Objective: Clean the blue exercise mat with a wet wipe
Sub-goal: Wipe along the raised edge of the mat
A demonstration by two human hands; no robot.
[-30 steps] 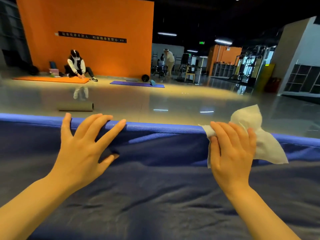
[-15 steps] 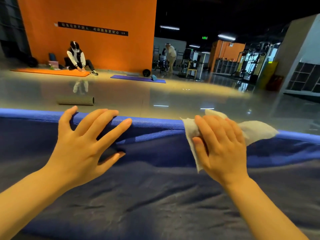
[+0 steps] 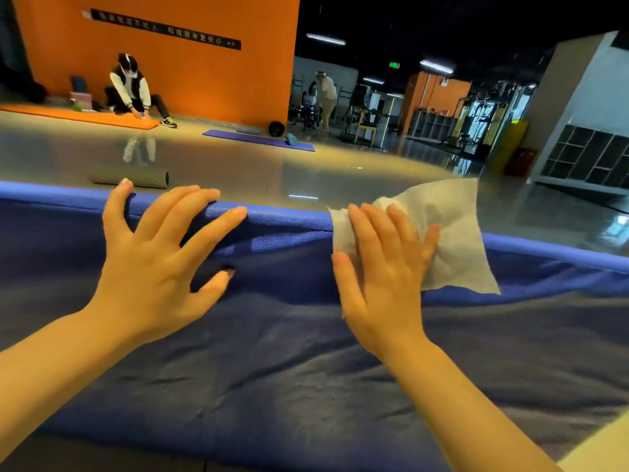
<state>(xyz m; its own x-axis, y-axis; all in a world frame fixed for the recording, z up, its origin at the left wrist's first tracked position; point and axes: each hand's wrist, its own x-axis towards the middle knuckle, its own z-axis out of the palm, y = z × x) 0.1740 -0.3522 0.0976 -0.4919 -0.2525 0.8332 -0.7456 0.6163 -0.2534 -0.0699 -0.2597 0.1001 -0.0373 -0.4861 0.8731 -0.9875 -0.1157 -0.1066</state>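
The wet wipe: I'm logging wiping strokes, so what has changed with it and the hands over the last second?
The right hand slid the wet wipe leftward along the blue mat's far edge, toward the left hand. The wipe's loose end now spreads flatter. The left hand stays pressed flat on the edge; nothing gripped or released.

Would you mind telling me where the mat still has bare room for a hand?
The blue mat is bare below both wrists and between the left hand and right hand. The far edge is crowded by both hands and the wipe.

orange wall point(image 3: 204, 80) | glossy grey floor point(image 3: 238, 172) | ceiling strip lights point(image 3: 325, 39)
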